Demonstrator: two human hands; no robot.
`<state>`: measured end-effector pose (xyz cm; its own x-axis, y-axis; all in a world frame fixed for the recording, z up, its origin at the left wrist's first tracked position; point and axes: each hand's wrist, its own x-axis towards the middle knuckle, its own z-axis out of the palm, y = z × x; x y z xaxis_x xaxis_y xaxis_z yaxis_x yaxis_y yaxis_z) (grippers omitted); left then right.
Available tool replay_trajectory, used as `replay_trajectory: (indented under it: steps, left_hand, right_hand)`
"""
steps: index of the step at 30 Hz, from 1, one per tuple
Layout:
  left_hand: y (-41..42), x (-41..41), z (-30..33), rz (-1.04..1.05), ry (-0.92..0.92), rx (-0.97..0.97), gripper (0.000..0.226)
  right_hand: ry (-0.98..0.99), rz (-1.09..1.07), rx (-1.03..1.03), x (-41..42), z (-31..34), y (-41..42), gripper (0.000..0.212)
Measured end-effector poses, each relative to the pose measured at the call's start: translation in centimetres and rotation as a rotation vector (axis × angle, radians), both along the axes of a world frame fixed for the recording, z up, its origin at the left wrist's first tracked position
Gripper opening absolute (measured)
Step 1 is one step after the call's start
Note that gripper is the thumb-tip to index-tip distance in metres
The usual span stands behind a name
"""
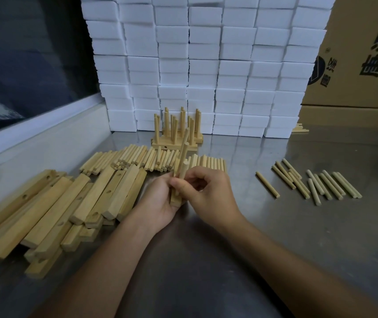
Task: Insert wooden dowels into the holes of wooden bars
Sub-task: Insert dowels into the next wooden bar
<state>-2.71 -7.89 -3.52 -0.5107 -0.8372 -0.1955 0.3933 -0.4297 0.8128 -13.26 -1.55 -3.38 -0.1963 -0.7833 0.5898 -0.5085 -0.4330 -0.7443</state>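
Both forearms converging, left hand (160,200) and right hand (206,191) around bar (176,200) with dowels (181,161)

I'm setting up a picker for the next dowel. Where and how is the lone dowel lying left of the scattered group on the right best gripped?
Grip the lone dowel at its middle, coming from above, fingers closing across its width. It lies flat on the metal table, apart from its neighbours, so both long sides look free. Probably the easiest one to take.

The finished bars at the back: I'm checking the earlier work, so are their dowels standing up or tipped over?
Standing. The finished bars lie flat against the foam blocks, and their dowels point up.
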Motion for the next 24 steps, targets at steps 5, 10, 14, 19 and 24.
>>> replay_trajectory:
  steps: [5,10,14,19,24]
  left_hand:
    - [-0.1,-0.1,0.0,0.0,0.027,0.02,0.036]
    - [-0.1,0.0,0.0,0.006,0.053,0.015,0.034]
    - [-0.1,0.0,-0.1,0.012,0.05,0.017,0.033]
    - [0.1,-0.1,0.1,0.004,0.033,0.003,0.023]
    - [0.0,-0.4,0.2,0.058,0.0,0.028,0.022]
  right_hand:
    - [-0.025,-0.071,-0.002,0.4,-0.2,-0.1,0.019]
    - [0.073,-0.037,0.007,0.1,-0.3,0.1,0.013]
    - [0.067,-0.068,-0.004,0.2,-0.5,0.3,0.012]
    - [0.219,-0.224,0.045,0.4,-1.1,0.7,0.017]
    - [0.28,-0.202,0.176,0.8,-0.9,0.9,0.016]
